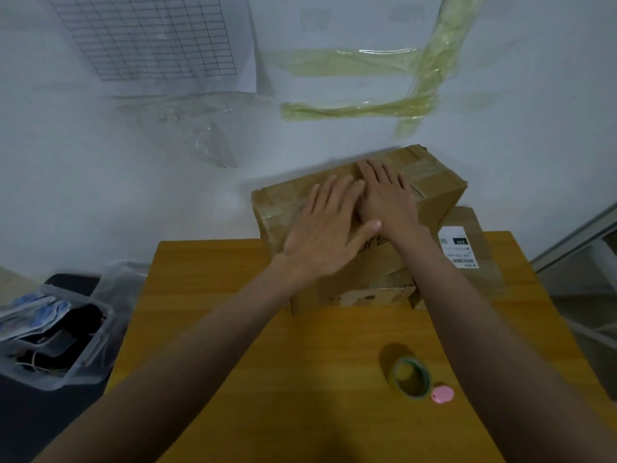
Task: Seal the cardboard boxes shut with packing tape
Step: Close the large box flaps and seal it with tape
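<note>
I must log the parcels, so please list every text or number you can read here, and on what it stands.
"220": white on a black patch, seen upside down, on the white shipping label of the lower brown cardboard box.
Barcode and small print on that label: too small to read.
Dark print on the upper cardboard box, beside the left hand: partly covered, unreadable.
</note>
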Available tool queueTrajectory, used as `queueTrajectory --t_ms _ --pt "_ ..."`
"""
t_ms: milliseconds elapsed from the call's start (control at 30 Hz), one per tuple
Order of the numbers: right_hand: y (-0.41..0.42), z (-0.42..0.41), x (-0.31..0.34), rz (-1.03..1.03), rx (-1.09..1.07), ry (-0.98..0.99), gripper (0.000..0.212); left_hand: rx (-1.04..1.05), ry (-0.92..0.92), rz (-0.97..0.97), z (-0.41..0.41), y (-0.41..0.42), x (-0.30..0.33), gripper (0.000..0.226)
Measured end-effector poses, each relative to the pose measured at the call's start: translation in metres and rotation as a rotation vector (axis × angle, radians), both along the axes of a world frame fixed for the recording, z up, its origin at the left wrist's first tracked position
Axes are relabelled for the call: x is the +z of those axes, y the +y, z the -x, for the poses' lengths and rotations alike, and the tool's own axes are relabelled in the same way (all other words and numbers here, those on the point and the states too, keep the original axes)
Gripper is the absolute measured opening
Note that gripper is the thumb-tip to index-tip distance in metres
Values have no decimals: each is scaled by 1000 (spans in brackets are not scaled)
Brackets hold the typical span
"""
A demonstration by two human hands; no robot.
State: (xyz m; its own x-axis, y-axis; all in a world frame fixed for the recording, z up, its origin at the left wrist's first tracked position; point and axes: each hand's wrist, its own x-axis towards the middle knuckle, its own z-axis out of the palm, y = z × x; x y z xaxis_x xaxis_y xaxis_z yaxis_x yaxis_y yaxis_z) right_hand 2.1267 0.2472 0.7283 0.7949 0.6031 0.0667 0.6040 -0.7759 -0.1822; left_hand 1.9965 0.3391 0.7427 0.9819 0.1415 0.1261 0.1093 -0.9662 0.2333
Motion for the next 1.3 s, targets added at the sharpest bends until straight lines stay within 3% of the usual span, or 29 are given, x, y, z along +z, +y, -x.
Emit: queueTrajectory --t_ms 167,300,500,667,933,1167,1300 --pt "-7 3 2 -71 14 -23 55 325 102 244 -32 31 23 92" --pt "5 -8 10 -58 -20 -112 45 394 133 120 -45 34 4 82" --pt "34 -44 13 35 113 -126 49 321 109 81 -41 35 -2 104" --pt "4 -81 13 72 65 -157 53 286 140 11 -42 29 -2 126" --pt "-63 -135 13 59 -299 -203 59 279 130 -40 -41 22 -4 129" --pt "-23 -111 18 67 -23 -207 57 308 119 -31 -34 32 -7 124" --pt "-41 -127 13 49 -88 -172 60 304 114 -38 -34 29 -5 123"
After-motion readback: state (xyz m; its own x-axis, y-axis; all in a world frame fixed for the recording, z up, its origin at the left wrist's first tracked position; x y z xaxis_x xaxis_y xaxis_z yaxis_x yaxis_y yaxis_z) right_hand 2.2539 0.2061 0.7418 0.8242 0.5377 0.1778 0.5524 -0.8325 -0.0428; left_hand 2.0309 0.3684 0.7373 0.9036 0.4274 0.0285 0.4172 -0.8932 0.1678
